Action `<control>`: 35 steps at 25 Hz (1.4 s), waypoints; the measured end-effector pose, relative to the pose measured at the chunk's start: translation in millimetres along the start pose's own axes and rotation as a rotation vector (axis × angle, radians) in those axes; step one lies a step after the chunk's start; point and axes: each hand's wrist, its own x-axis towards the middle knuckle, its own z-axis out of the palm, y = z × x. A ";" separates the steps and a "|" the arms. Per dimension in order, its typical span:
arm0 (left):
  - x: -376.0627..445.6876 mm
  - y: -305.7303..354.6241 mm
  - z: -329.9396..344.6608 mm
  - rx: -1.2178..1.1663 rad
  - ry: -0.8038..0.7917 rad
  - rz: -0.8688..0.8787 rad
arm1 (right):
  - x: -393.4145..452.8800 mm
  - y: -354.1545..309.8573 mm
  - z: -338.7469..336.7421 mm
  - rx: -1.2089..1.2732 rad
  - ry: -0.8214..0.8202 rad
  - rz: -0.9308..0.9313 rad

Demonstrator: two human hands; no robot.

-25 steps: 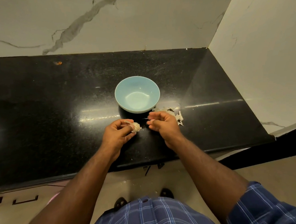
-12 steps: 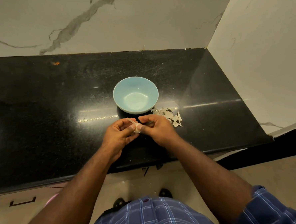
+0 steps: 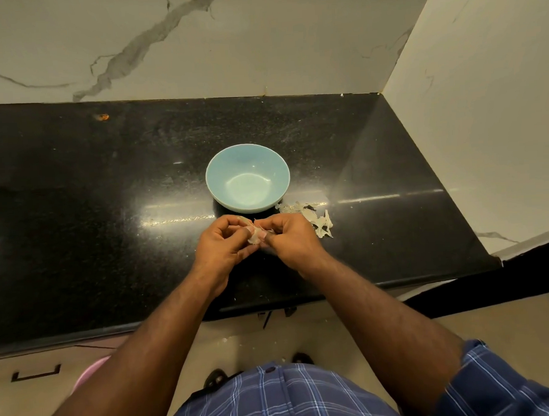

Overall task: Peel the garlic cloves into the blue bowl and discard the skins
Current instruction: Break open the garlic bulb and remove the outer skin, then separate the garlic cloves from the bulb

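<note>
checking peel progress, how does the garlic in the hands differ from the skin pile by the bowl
The pale garlic piece is pinched between left hand and right hand; the papery loose skin pile lies flat on the black countertop. The garlic is one lump, the pile scattered flakes. Both are off-white.

Garlic point(image 3: 255, 236) pinched between left hand point(image 3: 224, 247) and right hand point(image 3: 290, 239), near blue bowl point(image 3: 247, 178).

garlic point(image 3: 255, 236): pale, papery, just before the blue bowl
blue bowl point(image 3: 247, 178): upright
skins point(image 3: 312, 216): heap right-front of bowl
</note>
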 end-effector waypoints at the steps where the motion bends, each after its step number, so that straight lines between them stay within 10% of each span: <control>1: 0.6 -0.2 0.2 -0.002 0.001 -0.001 | 0.3 0.2 -0.8 0.037 0.004 0.017; 12: -0.7 -6.1 -11.8 0.038 0.052 -0.029 | 6.0 6.1 11.2 0.185 -0.046 0.202; 35: -1.4 -5.6 -44.4 0.696 0.043 0.218 | 5.4 -4.4 13.1 -0.512 -0.084 0.044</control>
